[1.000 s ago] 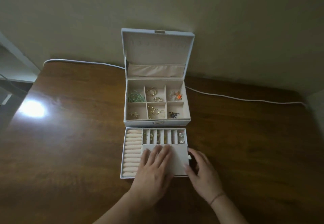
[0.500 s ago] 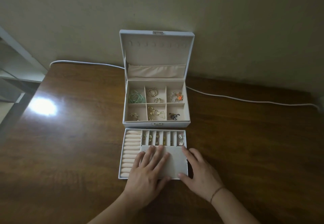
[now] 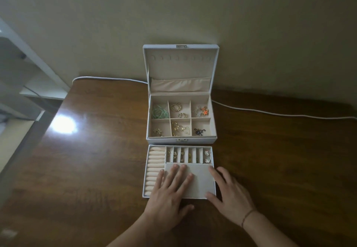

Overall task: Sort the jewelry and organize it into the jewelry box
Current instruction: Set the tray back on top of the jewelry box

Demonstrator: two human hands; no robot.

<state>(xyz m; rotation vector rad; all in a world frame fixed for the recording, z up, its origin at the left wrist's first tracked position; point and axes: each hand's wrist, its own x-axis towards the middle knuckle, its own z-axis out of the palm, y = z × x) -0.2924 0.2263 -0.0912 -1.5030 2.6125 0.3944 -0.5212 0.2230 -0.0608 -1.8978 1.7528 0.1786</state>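
Two flat hands on the loose tray

We are looking down at the jewelry box (image 3: 181, 140), which is standing open against the wall with its lid (image 3: 180, 67) upright. Six compartments are showing inside it: green bands (image 3: 159, 112) are lying in the back left one, gold rings (image 3: 180, 128) in the front middle one, an orange star piece (image 3: 204, 112) in the back right one, and a dark piece (image 3: 199, 131) in the front right one.

Just in front of the box, the removable tray (image 3: 212, 187) is sitting on the wooden table (image 3: 96, 159), almost touching the box's front wall. Ring rolls (image 3: 155, 167) are filling the tray's left side, and narrow slots (image 3: 188, 155) nearest the box are holding small earrings.

We are resting our left hand (image 3: 170, 196) palm down on the tray's plain panel, fingers straight and spread, gripping nothing. We are laying our right hand (image 3: 229, 194) against the tray's right edge, fingers relaxed, forefinger along the rim and thumb at the near corner; it is holding nothing either.

Behind the box, a white cable (image 3: 270, 113) is running along the table's far edge.
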